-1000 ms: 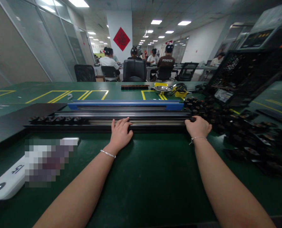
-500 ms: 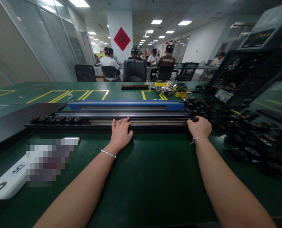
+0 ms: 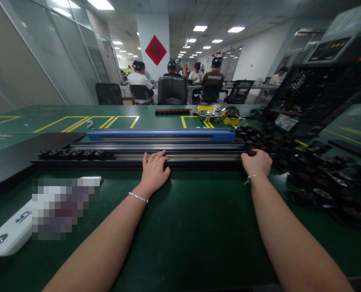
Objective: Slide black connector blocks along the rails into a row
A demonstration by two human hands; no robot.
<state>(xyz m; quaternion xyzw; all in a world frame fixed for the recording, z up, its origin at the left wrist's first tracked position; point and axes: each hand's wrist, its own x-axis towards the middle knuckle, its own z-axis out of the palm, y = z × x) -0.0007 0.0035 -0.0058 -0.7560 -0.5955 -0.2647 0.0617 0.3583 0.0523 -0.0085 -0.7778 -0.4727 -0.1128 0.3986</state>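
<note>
A long dark metal rail (image 3: 198,156) with a pale inner channel lies crosswise in front of me. Several small black parts (image 3: 74,154) sit in a row along its left end. My left hand (image 3: 156,172) rests on the middle of the rail, fingers spread over its top edge. At the rail's right end, my right hand (image 3: 258,163) has its fingers curled round a small black part (image 3: 252,153), mostly hidden by the fingers. Just behind lies a second rail, and beyond it a blue bar (image 3: 165,136).
A pile of loose black parts (image 3: 323,178) spreads to the right, below a black open-sided case (image 3: 308,97). A white pixelated object (image 3: 8,231) lies at the left. Further back are a metal bowl (image 3: 207,115) and a black strip (image 3: 172,112). Several people sit beyond.
My right hand has shifted very slightly to the right at the rail's end. My left hand stays in place on the rail.
</note>
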